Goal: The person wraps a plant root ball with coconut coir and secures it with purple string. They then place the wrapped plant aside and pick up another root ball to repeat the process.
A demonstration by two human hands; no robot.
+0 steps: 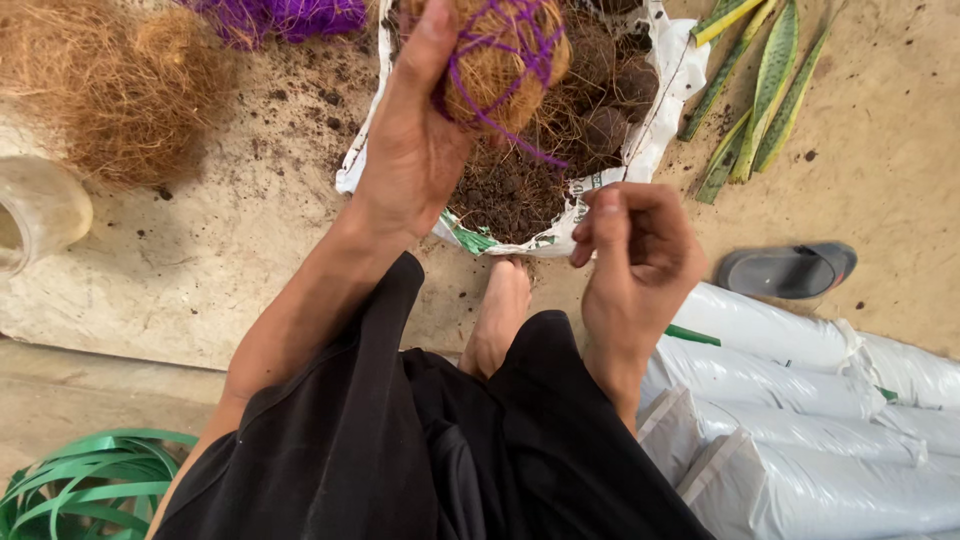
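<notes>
— Far left?
— Heap of loose coir fibre (110, 85), clear plastic jar (35, 212) just below, green strapping coils (85, 490) at bottom corner.

— Left hand (410, 140)?
— Raised over open white sack (660, 75) of dark soil, fingers clamped around coir ball (505, 55) wrapped in purple netting (490, 50). More purple netting lying by top edge, left of sack.

— Right hand (640, 255)?
— Lower, near sack's front rim, fingers curled together, thumb pressed to fingertips; whether pinching a netting strand, cannot tell.

— Further right?
— Snake plant leaves (765, 85) on ground, grey sandal (788, 268) below, stacked white bags (800, 420) at bottom right.
</notes>
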